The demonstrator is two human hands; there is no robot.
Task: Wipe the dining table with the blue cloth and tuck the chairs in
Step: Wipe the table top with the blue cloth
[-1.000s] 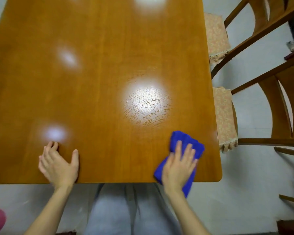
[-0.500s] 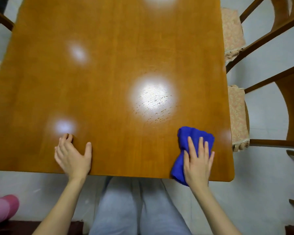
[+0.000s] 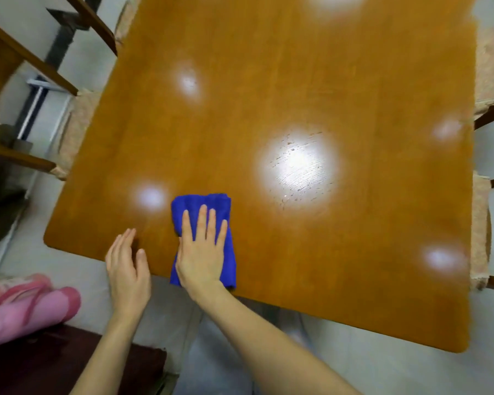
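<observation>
A glossy brown dining table (image 3: 283,95) fills most of the head view. A folded blue cloth (image 3: 201,208) lies on it at the near edge, left of centre. My right hand (image 3: 201,252) presses flat on the cloth with straight fingers. Just left of it, my left hand (image 3: 127,262) rests open on the table's near edge. Wooden chairs with beige seat cushions stand along both long sides: one chair (image 3: 20,64) at the left and a cushion (image 3: 481,232) at the right, both partly under the table.
A pink slipper (image 3: 26,306) lies on the pale floor at the lower left, beside a dark red mat (image 3: 40,363). My grey trousers (image 3: 211,352) show below the table edge. Ceiling lights glare off the tabletop.
My right hand has slid the blue cloth leftwards along the near edge, from the right corner to beside my left hand. The view has swung and blurred.
</observation>
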